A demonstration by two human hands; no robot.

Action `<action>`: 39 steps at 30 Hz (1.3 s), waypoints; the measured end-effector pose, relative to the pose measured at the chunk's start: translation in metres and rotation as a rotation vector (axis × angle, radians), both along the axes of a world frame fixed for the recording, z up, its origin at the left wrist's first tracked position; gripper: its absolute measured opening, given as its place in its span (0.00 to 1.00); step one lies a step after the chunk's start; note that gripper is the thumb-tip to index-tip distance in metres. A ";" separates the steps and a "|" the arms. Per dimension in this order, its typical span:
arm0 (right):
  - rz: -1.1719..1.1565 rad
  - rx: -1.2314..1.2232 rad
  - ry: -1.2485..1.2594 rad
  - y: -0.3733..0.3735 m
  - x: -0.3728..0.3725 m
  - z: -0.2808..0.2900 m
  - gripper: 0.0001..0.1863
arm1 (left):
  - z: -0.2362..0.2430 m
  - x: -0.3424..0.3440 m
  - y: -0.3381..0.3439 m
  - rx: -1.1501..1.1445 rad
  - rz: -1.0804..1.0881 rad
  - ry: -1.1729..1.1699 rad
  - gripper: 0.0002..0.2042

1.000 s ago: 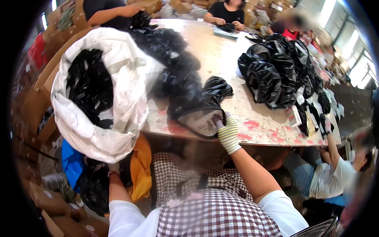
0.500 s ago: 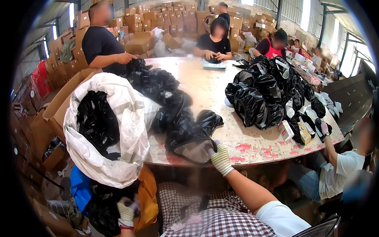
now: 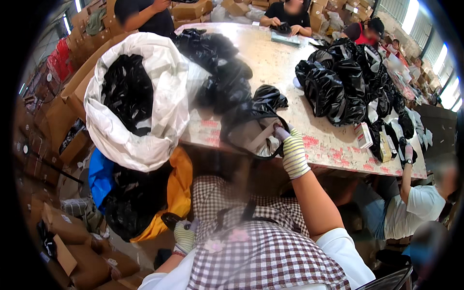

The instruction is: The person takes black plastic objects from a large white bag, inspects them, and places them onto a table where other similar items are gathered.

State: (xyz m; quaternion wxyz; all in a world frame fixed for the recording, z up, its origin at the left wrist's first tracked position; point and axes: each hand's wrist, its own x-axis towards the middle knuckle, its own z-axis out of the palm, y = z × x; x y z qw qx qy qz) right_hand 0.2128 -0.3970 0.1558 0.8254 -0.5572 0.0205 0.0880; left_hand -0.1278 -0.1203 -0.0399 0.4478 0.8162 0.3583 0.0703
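My right hand (image 3: 294, 153), in a striped knit glove with bare fingertips, grips the rim of a black plastic bag (image 3: 246, 133) at the table's near edge. The bag's mouth gapes toward me, showing a pale inside and a whitish thing in it. Low at the left, my left hand (image 3: 184, 237), gloved alike, is closed beside a yellow and blue sack (image 3: 181, 176) filled with black plastic bags. A small dark piece shows at its fingertips, too unclear to name. Above that sack stands a big white woven sack (image 3: 166, 108) with black bags inside.
More black bags (image 3: 212, 53) run along the table's left side, and a large heap (image 3: 348, 77) covers its right. Small boxes (image 3: 363, 136) lie near a co-worker's hand at right. Cardboard cartons (image 3: 87, 263) crowd the floor at left. Other people work around the table.
My head has tilted down, so the table sits higher in view. My right hand has opened the bag's mouth wider. My left hand has drawn back from the yellow and blue sack toward me.
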 end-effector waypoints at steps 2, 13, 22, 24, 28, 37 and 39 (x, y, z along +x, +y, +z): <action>0.051 0.047 0.013 -0.002 0.000 -0.005 0.20 | -0.008 -0.009 -0.005 -0.087 0.109 -0.240 0.14; -0.023 -0.339 -0.185 -0.036 0.031 -0.055 0.16 | -0.043 0.008 0.031 -0.765 0.452 -0.225 0.17; -0.045 -0.281 -0.198 -0.030 0.026 -0.048 0.16 | 0.015 0.019 -0.002 -0.507 0.158 0.035 0.14; -0.035 -0.317 -0.261 -0.039 0.033 -0.061 0.16 | 0.005 0.019 -0.011 -0.390 0.156 -0.266 0.04; -0.033 -0.257 -0.261 -0.023 0.021 -0.050 0.12 | 0.059 0.029 -0.017 0.785 -0.403 -0.309 0.11; -0.023 -0.063 -0.109 -0.020 0.018 -0.049 0.13 | 0.007 0.092 -0.008 0.113 -0.250 -0.400 0.10; 0.005 -0.110 -0.107 -0.020 0.018 -0.044 0.14 | 0.044 0.130 -0.012 -0.156 -0.195 -0.423 0.09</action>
